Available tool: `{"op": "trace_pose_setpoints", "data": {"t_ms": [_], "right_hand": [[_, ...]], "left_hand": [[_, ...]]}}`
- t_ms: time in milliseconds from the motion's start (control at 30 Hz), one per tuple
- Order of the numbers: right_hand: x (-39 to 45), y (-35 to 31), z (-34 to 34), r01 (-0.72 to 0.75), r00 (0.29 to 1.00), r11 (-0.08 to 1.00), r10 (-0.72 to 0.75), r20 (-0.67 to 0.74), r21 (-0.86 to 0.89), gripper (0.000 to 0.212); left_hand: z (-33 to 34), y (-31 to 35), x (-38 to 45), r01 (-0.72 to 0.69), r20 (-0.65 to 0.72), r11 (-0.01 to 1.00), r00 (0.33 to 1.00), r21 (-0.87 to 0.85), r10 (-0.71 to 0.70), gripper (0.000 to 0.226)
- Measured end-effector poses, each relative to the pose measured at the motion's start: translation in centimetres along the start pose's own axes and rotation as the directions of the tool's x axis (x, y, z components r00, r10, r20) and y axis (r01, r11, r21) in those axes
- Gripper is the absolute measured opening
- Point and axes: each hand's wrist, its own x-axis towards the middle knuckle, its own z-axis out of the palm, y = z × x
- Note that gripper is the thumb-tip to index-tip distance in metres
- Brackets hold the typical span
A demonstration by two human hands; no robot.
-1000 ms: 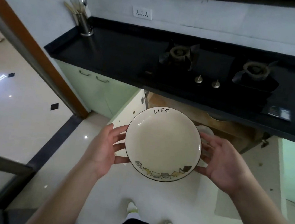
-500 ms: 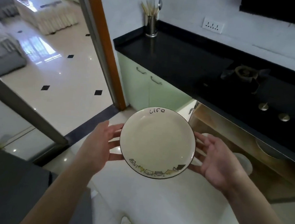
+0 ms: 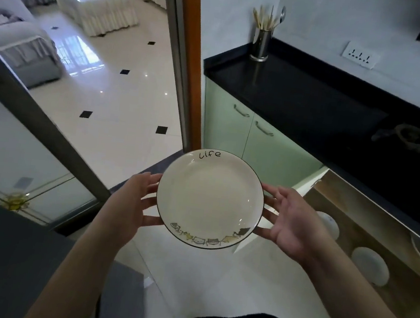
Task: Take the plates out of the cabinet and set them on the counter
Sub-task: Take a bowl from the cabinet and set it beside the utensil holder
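A cream plate (image 3: 209, 198) with a dark rim, the word "Life" and small cartoon cats is level in front of me, above the floor. My left hand (image 3: 130, 202) supports its left edge and my right hand (image 3: 290, 223) its right edge. Fingers of both are spread and fairly straight, with tips and thumbs hidden under the rim. The black counter (image 3: 290, 89) runs beyond and to the right. Below it the open cabinet (image 3: 369, 224) shows two more pale plates, one (image 3: 369, 266) near and one (image 3: 328, 224) behind.
A steel utensil holder (image 3: 260, 44) stands at the counter's left back corner. A gas burner (image 3: 410, 137) sits at the right. Closed green cabinet doors (image 3: 236, 127) are under the counter. An orange door frame (image 3: 188, 65) borders a tiled living room on the left.
The view has swung left, so the counter's left end and the living room now show. The plate stays held between both hands at the same height.
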Motion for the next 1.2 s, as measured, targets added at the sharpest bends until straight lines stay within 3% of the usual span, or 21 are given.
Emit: {"op": "trace_pose_setpoints", "data": {"t_ms": [200, 400, 467, 800, 1200], "right_hand": [[4.4, -2.3, 0.2, -0.014, 0.999, 1.0, 0.014, -0.034, 0.006, 0.035], [10.0, -6.4, 0.8, -0.02, 1.0, 0.999, 0.021, -0.014, 0.034, 0.034], [11.8, -7.6, 1.8, -0.034, 0.999, 0.999, 0.034, 0.004, 0.039, 0.034], [20.1, -11.4, 8.0, -0.054, 0.997, 0.999, 0.055, 0.063, -0.006, 0.034], [31.0, -14.4, 18.7, -0.004, 0.999, 1.0, 0.004, -0.048, 0.0, 0.035]], "left_hand": [[1.5, 2.2, 5.2, 0.003, 0.052, 1.0, 0.999, 0.004, -0.004, 0.034], [3.9, 5.8, 9.5, 0.002, 0.074, 1.0, 0.997, -0.008, -0.002, 0.048], [3.8, 7.3, 10.9, -0.01, 0.046, 1.0, 0.999, -0.015, 0.011, 0.039], [0.7, 12.2, 18.5, -0.08, 0.031, 0.99, 0.996, -0.114, 0.084, 0.042], [-3.7, 22.6, 32.1, -0.038, 0.16, 0.989, 0.985, -0.141, 0.06, 0.035]]}}
